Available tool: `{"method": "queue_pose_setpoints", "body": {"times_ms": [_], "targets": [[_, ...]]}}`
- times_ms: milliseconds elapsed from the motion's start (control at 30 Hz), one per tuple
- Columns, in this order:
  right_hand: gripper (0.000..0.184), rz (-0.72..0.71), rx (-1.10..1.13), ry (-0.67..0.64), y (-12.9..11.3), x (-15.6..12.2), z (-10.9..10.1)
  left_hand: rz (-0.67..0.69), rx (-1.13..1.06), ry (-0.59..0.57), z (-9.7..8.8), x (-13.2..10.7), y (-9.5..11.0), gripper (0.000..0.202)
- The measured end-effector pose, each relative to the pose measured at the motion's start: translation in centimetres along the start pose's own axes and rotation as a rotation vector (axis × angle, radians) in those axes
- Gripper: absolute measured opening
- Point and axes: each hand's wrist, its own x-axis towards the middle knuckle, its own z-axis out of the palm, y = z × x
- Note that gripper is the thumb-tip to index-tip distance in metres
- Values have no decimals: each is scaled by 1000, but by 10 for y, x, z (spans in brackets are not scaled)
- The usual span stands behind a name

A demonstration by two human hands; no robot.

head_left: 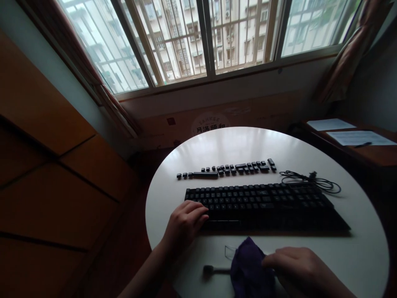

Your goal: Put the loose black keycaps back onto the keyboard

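One hazard: cloth (252,269) pinched by the right hand (294,265), if tugged, may drag the brush-like tool (214,270) beyond its fingers (270,260); left hand (187,221) atop keyboard (263,207), grip unclear.

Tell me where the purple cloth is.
The purple cloth is at the bottom of the head view, slightly right of centre, just left of the right hand and below the keyboard.

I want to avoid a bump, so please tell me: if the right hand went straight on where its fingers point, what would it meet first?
The purple cloth, directly before the right hand; whether they already touch is hard to judge. Beyond it, perhaps the brush-like tool.
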Motion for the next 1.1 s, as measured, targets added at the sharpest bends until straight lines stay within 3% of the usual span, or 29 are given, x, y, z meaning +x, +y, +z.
{"method": "queue_pose_setpoints", "body": {"times_ms": [267,533,833,1100], "targets": [[30,61,22,-35,0,-1,4,73,96,24,3,4,3,21],[30,82,52,-46,-2,0,2,68,123,6,4,-5,5,25],[30,80,65,-84,-2,2,0,-9,5,10,5,-1,3,18],[32,95,36,-135,0,1,0,33,139,11,5,-4,5,23]]}}
